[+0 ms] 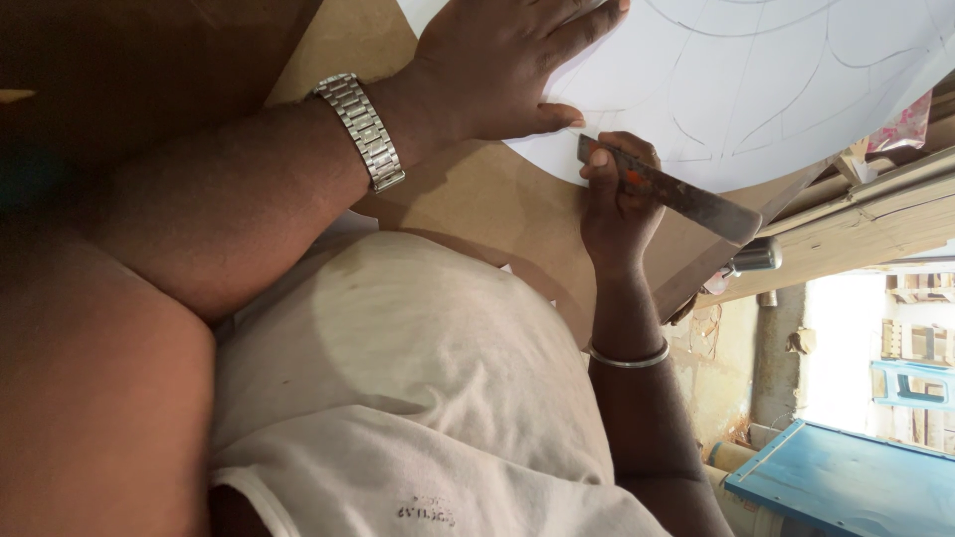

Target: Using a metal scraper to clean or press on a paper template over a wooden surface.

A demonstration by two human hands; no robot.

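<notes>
The white paper sheet (756,80) already carried many drawn curved lines and lay on the brown board (497,209). Its rounded edge looked already shaped near the hands; how much work remained I could not tell. The left hand (497,70) was spread flat and open, pressing the sheet down. The right hand (617,199) was closed around a flat metal blade (686,194), whose end touched the sheet's edge.
</notes>
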